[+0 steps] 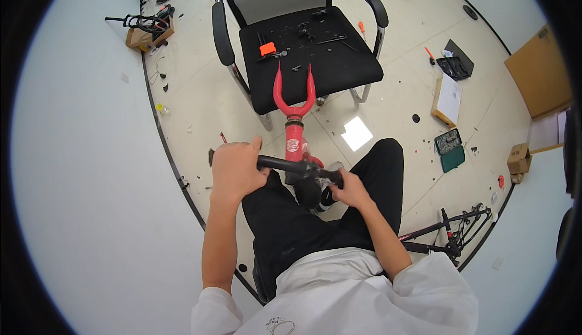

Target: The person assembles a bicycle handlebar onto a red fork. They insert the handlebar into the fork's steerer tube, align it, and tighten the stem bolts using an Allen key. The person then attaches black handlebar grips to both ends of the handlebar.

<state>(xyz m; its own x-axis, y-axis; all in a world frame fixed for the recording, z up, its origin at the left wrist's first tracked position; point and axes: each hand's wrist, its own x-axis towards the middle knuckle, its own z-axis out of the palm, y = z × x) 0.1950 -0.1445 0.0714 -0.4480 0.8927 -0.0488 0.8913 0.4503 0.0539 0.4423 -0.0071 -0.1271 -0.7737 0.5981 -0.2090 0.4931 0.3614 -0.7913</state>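
A small red bicycle frame stands between my knees, its red fork (293, 108) pointing away from me with the two prongs over the front of the chair seat. Black handlebars (285, 165) cross the near end of the red head tube (294, 140). My left hand (237, 168) is wrapped round the left side of the bar. On the right, my right hand (353, 189) closes round the bar's other end. A dark rounded part (308, 193), perhaps the saddle, sits just below the bar's middle. The rest of the frame is mostly hidden beneath it.
On the black office chair (339, 71) lie an orange piece (267, 49), hex keys and small hardware. Around the floor are a screwdriver (361, 26), a green case (452, 158), a white box (447, 100) and a black bicycle frame (451, 232). A cardboard box (142, 39) stands far left.
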